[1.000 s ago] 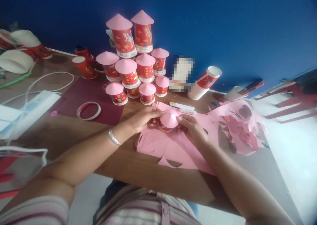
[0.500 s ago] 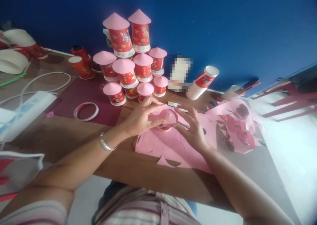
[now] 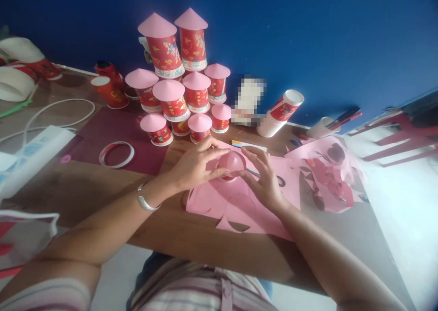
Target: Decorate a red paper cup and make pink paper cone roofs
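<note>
Blue wall [image 3: 308, 37] bounds the far side; a wooden table [image 3: 167, 231] stands against it. Small red cup [image 3: 227, 179], topped by a pink cone [image 3: 232, 161], is located near the middle, over a pink sheet [image 3: 265, 222].

Left hand [image 3: 191, 165]: thumb and forefinger parted around the cone's left edge. Right hand [image 3: 266, 178]: fingers parted and curved at the right edge. Whether either hand grips or merely touches cannot be determined.

Assessment: light, equal pressure from both sides should keep the cone level and uncreased; pressing the tip risks a dent.

Obstructions: a dark loop [image 3: 284, 181], probably a scissors handle, lies just right of the right hand. Pens [image 3: 248, 145] lie just beyond the cone. Capped red cups [image 3: 173, 96] stand in tiers at far left of the hands and could be knocked. Paper offcuts [image 3: 337, 187] lie to the right; a white ring [image 3: 131, 154] rests on a maroon sheet [image 3: 152, 158] to the left.
</note>
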Demonstrator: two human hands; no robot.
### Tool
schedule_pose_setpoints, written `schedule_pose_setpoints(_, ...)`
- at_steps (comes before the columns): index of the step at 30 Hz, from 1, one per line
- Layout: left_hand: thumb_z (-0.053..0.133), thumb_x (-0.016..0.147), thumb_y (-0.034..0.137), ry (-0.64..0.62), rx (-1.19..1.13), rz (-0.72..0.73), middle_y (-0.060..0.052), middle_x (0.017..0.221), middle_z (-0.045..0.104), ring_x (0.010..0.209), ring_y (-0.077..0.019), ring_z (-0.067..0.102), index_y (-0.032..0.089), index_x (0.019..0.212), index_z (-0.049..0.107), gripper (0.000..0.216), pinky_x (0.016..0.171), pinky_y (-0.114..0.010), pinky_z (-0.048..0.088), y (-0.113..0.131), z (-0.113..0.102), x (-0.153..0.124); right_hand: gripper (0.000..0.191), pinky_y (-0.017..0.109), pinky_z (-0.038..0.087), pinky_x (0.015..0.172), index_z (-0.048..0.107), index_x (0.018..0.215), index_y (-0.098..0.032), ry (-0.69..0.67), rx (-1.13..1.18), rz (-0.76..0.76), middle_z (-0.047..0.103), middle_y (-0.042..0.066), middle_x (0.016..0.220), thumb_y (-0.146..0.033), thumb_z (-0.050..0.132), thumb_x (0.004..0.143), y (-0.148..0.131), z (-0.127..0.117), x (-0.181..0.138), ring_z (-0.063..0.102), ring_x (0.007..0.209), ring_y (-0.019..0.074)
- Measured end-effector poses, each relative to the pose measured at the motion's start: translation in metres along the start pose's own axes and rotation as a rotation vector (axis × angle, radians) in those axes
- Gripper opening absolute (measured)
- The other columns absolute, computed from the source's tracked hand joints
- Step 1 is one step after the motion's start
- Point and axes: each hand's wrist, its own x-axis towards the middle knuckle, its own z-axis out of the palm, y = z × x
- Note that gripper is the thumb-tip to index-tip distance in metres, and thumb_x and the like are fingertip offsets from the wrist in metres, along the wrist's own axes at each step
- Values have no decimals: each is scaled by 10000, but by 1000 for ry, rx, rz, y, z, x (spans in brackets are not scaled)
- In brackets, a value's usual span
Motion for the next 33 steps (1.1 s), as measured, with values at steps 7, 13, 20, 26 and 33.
schedule_pose_setpoints(7, 721, 931, 400, 79, 47, 82, -97, 1186, 591, 1121, -213, 621, 201, 1340, 660, 458, 1024, -398, 567, -3, 3, -1, 504, 552, 538, 1055, 523, 1492, -441, 53, 11, 7, 587, 70, 1407, -392, 638, 1004, 2, 3, -2, 572, 1302, 295)
schedule_pose_setpoints(13, 668, 970, 384, 52, 89, 104, -122, 1191, 606, 1071, -220, 634, 153, 1281, 686, 387, 947, -390, 589, 2, 2, -2, 450, 562, 523, 1071, 571, 1454, -433, 43, 0, -15, 592, 57, 1433, -321, 615, 1020, -2, 9, -4, 572, 1294, 287)
schedule_pose_setpoints(20, 713, 933, 440, 90, -146, -144, -83, 1166, 619, 1001, -184, 631, 213, 1254, 679, 394, 927, -349, 558, 0, 4, -2, 419, 542, 517, 1101, 598, 1429, -372, 82, 161, 115, 593, 75, 1460, -411, 618, 1012, 1, 10, -6, 560, 1356, 286)
schedule_pose_setpoints(26, 709, 877, 578, 23, -819, -770, 40, 731, 504, 575, -67, 448, 185, 911, 558, 422, 492, -181, 329, -1, 13, -2, 441, 528, 525, 1099, 622, 1348, -294, 134, 600, 561, 679, 89, 1369, -552, 586, 992, 14, 15, -3, 615, 1320, 279)
schedule_pose_setpoints(33, 779, 781, 619, -50, -975, -938, 39, 725, 496, 583, -50, 428, 175, 904, 586, 500, 513, -152, 307, 5, 18, 0, 491, 514, 451, 1170, 623, 1323, -274, 66, 725, 613, 687, 83, 1338, -557, 682, 926, 12, 25, -2, 627, 1281, 273)
